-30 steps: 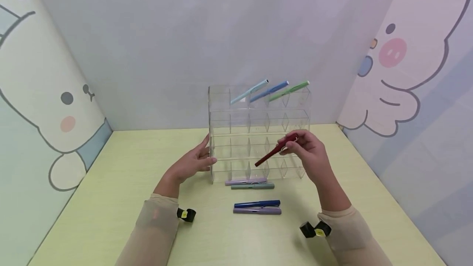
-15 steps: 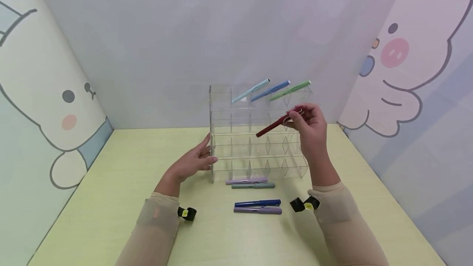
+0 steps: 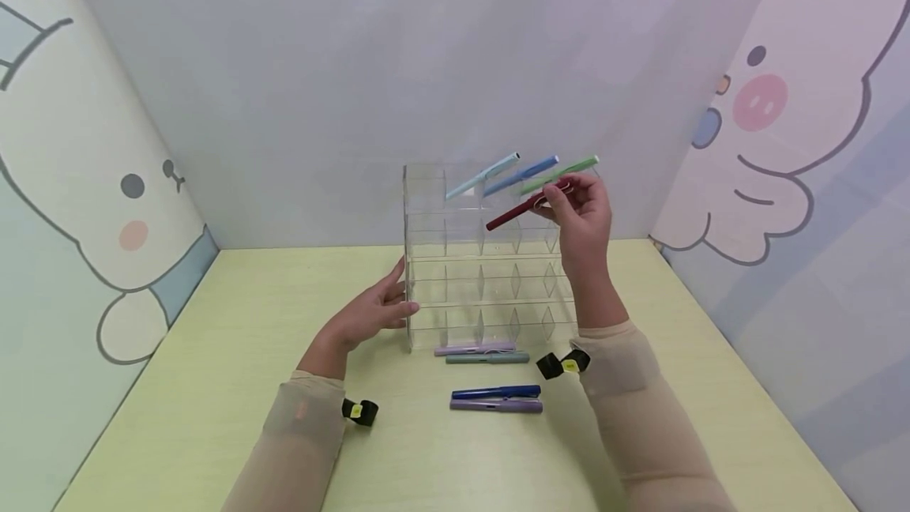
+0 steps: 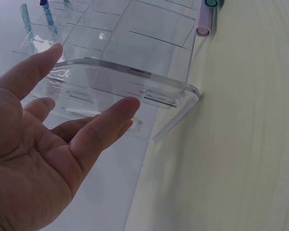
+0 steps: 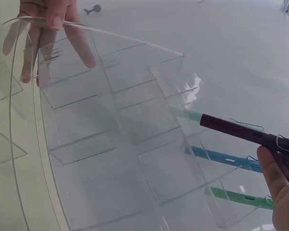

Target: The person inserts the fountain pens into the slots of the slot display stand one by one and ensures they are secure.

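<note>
While left hand point(image 3: 368, 313), fingers spread, touches rack point(image 3: 480, 283) at left, right hand point(image 3: 584, 221) pinches red pen point(image 3: 522, 208) before rack, near top.

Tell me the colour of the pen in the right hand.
Dark red pen, clearest in the head view.

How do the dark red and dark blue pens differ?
The dark red pen is tilted in the right hand; the dark blue pen lies flat on the table. The red pen is raised before the clear rack; the blue pen is beside a purple pen. Both are slim.
</note>
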Tool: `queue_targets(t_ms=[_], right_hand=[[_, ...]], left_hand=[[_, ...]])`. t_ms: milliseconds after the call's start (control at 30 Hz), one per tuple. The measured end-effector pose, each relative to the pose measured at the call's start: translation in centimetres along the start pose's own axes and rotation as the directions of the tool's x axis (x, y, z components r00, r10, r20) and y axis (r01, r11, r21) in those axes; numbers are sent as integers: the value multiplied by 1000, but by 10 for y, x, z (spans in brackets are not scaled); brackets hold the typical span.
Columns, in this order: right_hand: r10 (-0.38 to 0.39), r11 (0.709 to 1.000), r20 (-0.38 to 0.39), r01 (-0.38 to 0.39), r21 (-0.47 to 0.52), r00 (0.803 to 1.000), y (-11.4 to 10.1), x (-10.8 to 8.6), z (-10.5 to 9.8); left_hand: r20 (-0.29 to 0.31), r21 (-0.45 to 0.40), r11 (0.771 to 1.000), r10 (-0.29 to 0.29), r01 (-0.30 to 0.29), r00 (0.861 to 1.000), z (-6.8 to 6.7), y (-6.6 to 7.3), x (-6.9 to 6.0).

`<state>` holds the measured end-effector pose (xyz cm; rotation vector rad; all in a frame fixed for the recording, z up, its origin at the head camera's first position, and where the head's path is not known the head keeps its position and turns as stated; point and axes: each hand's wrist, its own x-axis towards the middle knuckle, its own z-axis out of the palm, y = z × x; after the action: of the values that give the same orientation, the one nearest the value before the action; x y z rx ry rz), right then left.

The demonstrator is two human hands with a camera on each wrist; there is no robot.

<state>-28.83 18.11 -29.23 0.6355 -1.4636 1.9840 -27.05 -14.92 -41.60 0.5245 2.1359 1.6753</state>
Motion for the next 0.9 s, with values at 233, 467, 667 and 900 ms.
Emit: queue_targets(t_ms=[233, 467, 667, 900], right_hand=[[-1, 998, -18, 0, -59, 1000, 13, 0, 10], [30, 991, -31, -34, -130, 999, 22, -3, 17], [44, 989, -12, -45, -143, 999, 28, -7, 21], [39, 987, 12, -37, -157, 999, 37, -15, 28]], left_hand=[[2, 8, 1000, 18, -18, 1000, 0, -2, 1], [7, 5, 1000, 28, -28, 1000, 0, -2, 2], [1, 5, 1000, 19, -19, 1000, 0, -1, 1], [-3, -5, 1000, 13, -13, 1000, 1, -1, 2]])
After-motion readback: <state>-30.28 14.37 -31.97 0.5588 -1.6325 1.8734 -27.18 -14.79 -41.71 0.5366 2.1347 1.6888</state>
